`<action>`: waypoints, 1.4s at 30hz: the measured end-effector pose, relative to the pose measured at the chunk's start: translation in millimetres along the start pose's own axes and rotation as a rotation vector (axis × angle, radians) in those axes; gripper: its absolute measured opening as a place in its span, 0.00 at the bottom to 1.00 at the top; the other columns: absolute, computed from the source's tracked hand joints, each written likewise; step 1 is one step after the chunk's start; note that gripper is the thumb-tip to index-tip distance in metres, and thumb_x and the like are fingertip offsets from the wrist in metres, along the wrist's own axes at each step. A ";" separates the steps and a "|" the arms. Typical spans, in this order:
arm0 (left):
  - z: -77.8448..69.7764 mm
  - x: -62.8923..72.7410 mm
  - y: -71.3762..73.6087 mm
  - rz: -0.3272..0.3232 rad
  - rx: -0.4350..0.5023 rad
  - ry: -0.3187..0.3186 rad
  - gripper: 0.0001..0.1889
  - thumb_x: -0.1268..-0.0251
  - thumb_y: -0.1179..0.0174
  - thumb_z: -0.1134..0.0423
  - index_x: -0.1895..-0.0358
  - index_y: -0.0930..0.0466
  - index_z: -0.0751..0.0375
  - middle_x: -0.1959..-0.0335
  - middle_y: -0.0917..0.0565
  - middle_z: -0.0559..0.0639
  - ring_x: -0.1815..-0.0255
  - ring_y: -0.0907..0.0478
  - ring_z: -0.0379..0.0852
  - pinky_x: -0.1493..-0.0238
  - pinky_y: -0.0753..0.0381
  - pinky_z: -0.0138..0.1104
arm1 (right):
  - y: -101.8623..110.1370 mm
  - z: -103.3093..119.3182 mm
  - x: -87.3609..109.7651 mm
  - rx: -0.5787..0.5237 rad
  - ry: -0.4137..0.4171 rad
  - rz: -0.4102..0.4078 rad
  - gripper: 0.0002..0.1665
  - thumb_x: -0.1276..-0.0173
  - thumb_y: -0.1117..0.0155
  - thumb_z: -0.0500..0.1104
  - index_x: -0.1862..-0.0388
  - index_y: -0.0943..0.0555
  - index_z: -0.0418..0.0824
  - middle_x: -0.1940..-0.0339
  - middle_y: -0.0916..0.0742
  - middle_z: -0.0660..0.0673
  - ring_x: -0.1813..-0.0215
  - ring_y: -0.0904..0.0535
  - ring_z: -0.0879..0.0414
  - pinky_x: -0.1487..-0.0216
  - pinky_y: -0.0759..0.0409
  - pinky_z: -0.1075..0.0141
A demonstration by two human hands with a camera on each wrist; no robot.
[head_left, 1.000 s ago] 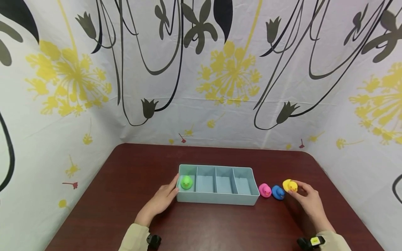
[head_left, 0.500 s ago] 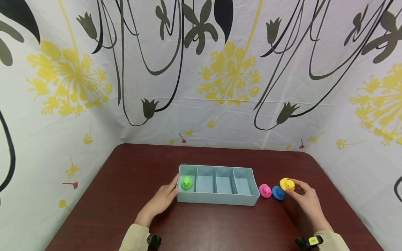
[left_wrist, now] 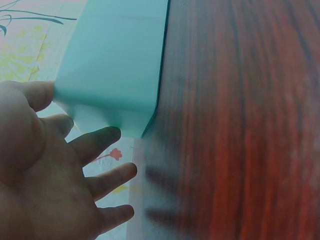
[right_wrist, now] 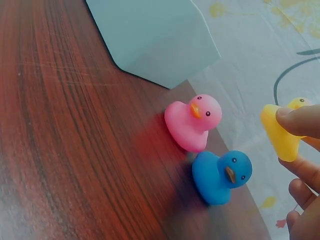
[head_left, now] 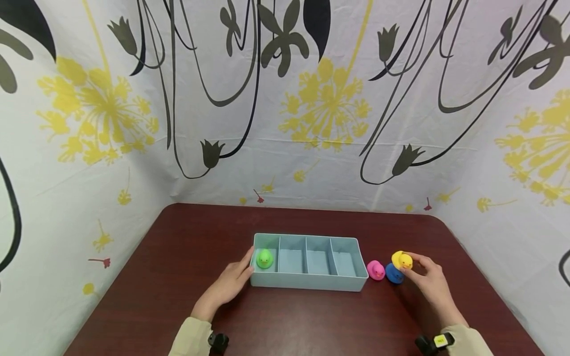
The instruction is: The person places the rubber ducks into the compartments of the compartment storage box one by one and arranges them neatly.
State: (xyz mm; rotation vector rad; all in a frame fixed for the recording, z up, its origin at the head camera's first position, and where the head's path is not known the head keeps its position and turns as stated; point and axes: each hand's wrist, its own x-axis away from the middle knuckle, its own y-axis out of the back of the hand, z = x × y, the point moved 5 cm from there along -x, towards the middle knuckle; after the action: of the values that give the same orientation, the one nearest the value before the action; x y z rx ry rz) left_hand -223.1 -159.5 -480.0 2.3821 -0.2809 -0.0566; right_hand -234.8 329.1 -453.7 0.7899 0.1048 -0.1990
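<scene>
My right hand (head_left: 431,282) pinches a yellow rubber duck (head_left: 402,260) between thumb and fingers, above the table. Just below it in the head view, a blue rubber duck (head_left: 394,274) sits on the table, partly covered by the yellow one. A pink rubber duck (right_wrist: 194,123) stands beside the blue one, near the box's right end. The pale blue-green box (head_left: 307,282) has several compartments in a row; a green rubber duck (head_left: 264,258) lies in the leftmost. My left hand (head_left: 227,283) touches the box's left end with fairly straight, spread fingers, as the left wrist view shows.
The dark red-brown wooden table (head_left: 303,321) extends around the box on all sides. A white cloth (head_left: 276,168) printed with flowers hangs behind the table and along both sides. A black wrist device (head_left: 218,342) sits at the left cuff, another (head_left: 434,343) at the right.
My right hand has moved left with the yellow duck, from right of the blue duck to above it. The left hand, box and other ducks have stayed put.
</scene>
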 end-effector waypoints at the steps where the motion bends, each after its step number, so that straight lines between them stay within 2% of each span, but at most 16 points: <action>1: -0.4 0.1 0.1 -0.001 0.001 0.000 0.30 0.23 0.58 0.50 0.23 0.55 0.44 0.28 0.35 0.55 0.28 0.41 0.61 0.34 0.41 0.59 | -0.4 1.1 0.0 -0.001 0.004 0.001 0.33 0.34 0.35 0.50 0.38 0.28 0.32 0.42 0.25 0.31 0.41 0.37 0.39 0.55 0.30 0.65; 3: -1.0 -0.1 0.0 0.000 0.004 -0.001 0.30 0.24 0.58 0.50 0.23 0.54 0.45 0.28 0.35 0.55 0.28 0.41 0.61 0.34 0.41 0.59 | -0.9 3.8 0.4 -0.003 0.019 -0.001 0.32 0.34 0.35 0.50 0.38 0.28 0.32 0.42 0.25 0.31 0.41 0.37 0.39 0.54 0.32 0.61; 5: -0.8 -0.2 -0.4 0.002 0.005 -0.001 0.30 0.24 0.58 0.49 0.23 0.55 0.44 0.28 0.35 0.55 0.28 0.42 0.61 0.34 0.41 0.59 | -1.3 6.2 0.6 0.000 0.034 -0.001 0.31 0.35 0.34 0.48 0.39 0.27 0.32 0.42 0.25 0.31 0.42 0.36 0.40 0.54 0.31 0.61; 10: 0.5 -1.3 -2.7 0.004 0.007 0.000 0.30 0.23 0.58 0.51 0.23 0.54 0.45 0.28 0.35 0.55 0.28 0.42 0.61 0.34 0.40 0.60 | -2.1 11.9 0.2 0.000 0.065 0.005 0.29 0.35 0.33 0.47 0.40 0.26 0.33 0.43 0.24 0.32 0.43 0.32 0.42 0.57 0.31 0.75; 13: 1.2 -2.0 -3.7 0.003 0.011 0.002 0.30 0.23 0.57 0.51 0.23 0.54 0.45 0.28 0.35 0.55 0.28 0.42 0.61 0.34 0.40 0.60 | -2.8 15.2 -0.6 -0.004 0.079 0.009 0.29 0.35 0.34 0.47 0.40 0.25 0.34 0.43 0.24 0.33 0.43 0.32 0.42 0.58 0.30 0.79; 19: 1.3 -2.3 -4.0 0.003 0.018 0.003 0.31 0.24 0.57 0.50 0.23 0.54 0.45 0.28 0.36 0.55 0.28 0.42 0.61 0.34 0.40 0.60 | -6.0 21.3 -0.6 -0.005 0.078 0.033 0.29 0.34 0.35 0.47 0.39 0.27 0.34 0.41 0.25 0.33 0.40 0.39 0.39 0.49 0.25 0.52; 21: 0.9 -2.2 -3.8 0.002 0.019 -0.001 0.30 0.24 0.57 0.50 0.23 0.54 0.45 0.28 0.36 0.55 0.28 0.42 0.61 0.34 0.40 0.60 | -6.7 22.2 -0.1 -0.005 0.068 0.041 0.29 0.33 0.36 0.48 0.38 0.27 0.34 0.41 0.26 0.33 0.39 0.40 0.39 0.48 0.26 0.48; 29: -0.2 -1.0 -4.6 0.012 0.026 0.009 0.30 0.24 0.57 0.51 0.23 0.54 0.45 0.28 0.36 0.55 0.28 0.42 0.62 0.35 0.40 0.60 | -9.9 25.3 2.1 -0.006 0.054 0.062 0.30 0.33 0.36 0.49 0.37 0.27 0.35 0.40 0.26 0.33 0.39 0.41 0.39 0.49 0.27 0.51; 31: 0.0 -1.0 -4.1 0.012 0.025 0.012 0.30 0.24 0.57 0.51 0.23 0.54 0.45 0.28 0.35 0.56 0.28 0.42 0.62 0.35 0.40 0.61 | -11.8 27.6 1.7 -0.012 0.066 0.061 0.30 0.34 0.36 0.49 0.38 0.27 0.36 0.40 0.25 0.34 0.40 0.40 0.41 0.50 0.26 0.56; 35: 1.4 -1.5 -2.4 0.005 0.019 0.003 0.31 0.24 0.57 0.50 0.23 0.54 0.46 0.28 0.35 0.57 0.28 0.42 0.62 0.34 0.40 0.60 | -16.6 30.4 0.6 -0.024 0.087 0.057 0.28 0.34 0.35 0.48 0.38 0.26 0.36 0.42 0.24 0.35 0.41 0.39 0.44 0.55 0.28 0.74; 37: 1.8 -1.7 -1.9 0.004 0.019 -0.002 0.31 0.24 0.57 0.50 0.23 0.54 0.46 0.29 0.35 0.57 0.28 0.42 0.62 0.34 0.41 0.60 | -18.2 31.1 -0.1 -0.027 0.096 0.052 0.28 0.34 0.35 0.47 0.39 0.26 0.36 0.43 0.23 0.36 0.42 0.39 0.46 0.56 0.29 0.77; 39: 2.2 -2.1 -1.9 0.003 0.018 -0.005 0.31 0.24 0.57 0.51 0.23 0.54 0.46 0.29 0.35 0.57 0.28 0.42 0.62 0.34 0.41 0.60 | -19.0 32.2 -0.7 -0.027 0.100 0.050 0.27 0.34 0.35 0.47 0.39 0.25 0.36 0.43 0.23 0.36 0.42 0.38 0.46 0.54 0.27 0.74; 42: 2.3 -2.1 -2.2 0.002 0.013 -0.003 0.31 0.24 0.57 0.50 0.23 0.55 0.45 0.28 0.35 0.57 0.28 0.42 0.62 0.34 0.41 0.60 | -19.7 34.3 -1.8 -0.023 0.105 0.053 0.27 0.34 0.35 0.47 0.39 0.25 0.36 0.43 0.23 0.36 0.41 0.38 0.45 0.48 0.24 0.62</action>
State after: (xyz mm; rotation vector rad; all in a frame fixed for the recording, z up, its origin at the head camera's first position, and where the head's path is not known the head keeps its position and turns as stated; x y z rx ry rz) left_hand -225.0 -159.0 -483.3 2.3950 -0.2859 -0.0571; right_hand -240.2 291.3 -443.0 0.7788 0.1848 -0.1058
